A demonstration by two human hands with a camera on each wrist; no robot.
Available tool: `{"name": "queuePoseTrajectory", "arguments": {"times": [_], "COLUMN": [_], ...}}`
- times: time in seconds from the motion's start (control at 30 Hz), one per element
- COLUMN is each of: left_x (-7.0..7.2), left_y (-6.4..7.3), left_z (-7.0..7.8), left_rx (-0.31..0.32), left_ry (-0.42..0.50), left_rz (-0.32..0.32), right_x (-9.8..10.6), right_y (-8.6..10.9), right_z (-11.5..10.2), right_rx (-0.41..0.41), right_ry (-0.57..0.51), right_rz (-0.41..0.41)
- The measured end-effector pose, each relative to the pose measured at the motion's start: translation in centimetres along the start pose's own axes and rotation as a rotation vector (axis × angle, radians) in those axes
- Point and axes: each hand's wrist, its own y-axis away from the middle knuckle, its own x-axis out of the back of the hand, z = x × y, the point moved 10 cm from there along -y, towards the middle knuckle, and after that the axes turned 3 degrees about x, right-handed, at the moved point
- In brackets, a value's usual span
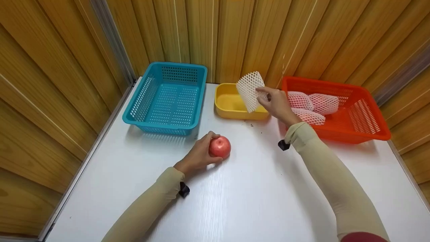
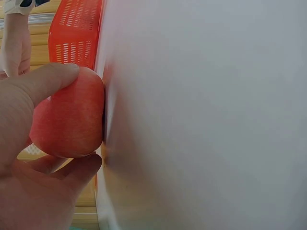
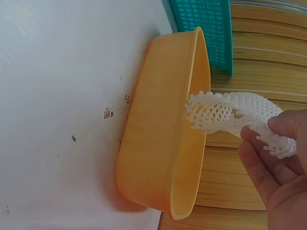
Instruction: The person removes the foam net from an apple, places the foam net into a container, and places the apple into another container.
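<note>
A red apple (image 1: 220, 147) sits on the white table, and my left hand (image 1: 201, 153) grips it from the left side. The left wrist view shows thumb and fingers around the apple (image 2: 72, 117), its base right at the table surface. My right hand (image 1: 277, 103) pinches a white foam net sleeve (image 1: 250, 90) above the yellow container (image 1: 231, 114). In the right wrist view the foam net sleeve (image 3: 235, 112) hangs over the container's rim, its near end between thumb and fingers.
On the left stands a blue perforated basket (image 1: 163, 127). A red basket (image 1: 349, 134) at right holds several net-wrapped pink fruits (image 1: 324, 103). Wood-patterned panels (image 1: 231, 37) rise behind the table (image 1: 248, 188). Small dark specks (image 3: 109, 113) lie before the yellow container.
</note>
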Motion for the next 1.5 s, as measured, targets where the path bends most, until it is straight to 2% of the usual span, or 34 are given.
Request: {"name": "queuePoseTrajectory", "arguments": {"times": [0.23, 0.53, 0.7, 0.87, 1.0, 1.2, 1.3, 1.5], "left_x": [0.0, 0.0, -0.1, -0.1, -0.1, -0.1, -0.1, -0.1], "left_y": [0.0, 0.0, -0.2, -0.4, -0.4, -0.4, -0.3, -0.2], "left_z": [0.0, 0.1, 0.2, 0.3, 0.4, 0.3, 0.1, -0.1], "left_rx": [-0.003, 0.004, 0.012, 0.004, 0.0, 0.005, 0.011, 0.017], "left_ry": [0.013, 0.015, 0.012, 0.006, 0.001, 0.002, -0.003, 0.002], "left_rz": [0.0, -0.006, -0.017, -0.015, -0.012, -0.008, -0.007, -0.007], "right_x": [-1.0, -2.6, -3.7, -4.5, -4.9, -5.2, -5.5, -6.0], "right_y": [-0.9, -1.7, -1.6, -1.5, -1.5, -1.5, -1.5, -1.7], "right_z": [2.5, 4.5, 5.6, 6.3, 6.7, 7.1, 7.2, 6.9], "right_rx": [-0.157, -0.243, -0.327, -0.368, -0.378, -0.353, -0.345, -0.268], "right_ry": [-0.112, -0.235, -0.324, -0.342, -0.293, -0.114, -0.061, 0.045], "right_rz": [-0.045, -0.083, -0.125, -0.157, -0.204, -0.266, -0.294, -0.326]}}
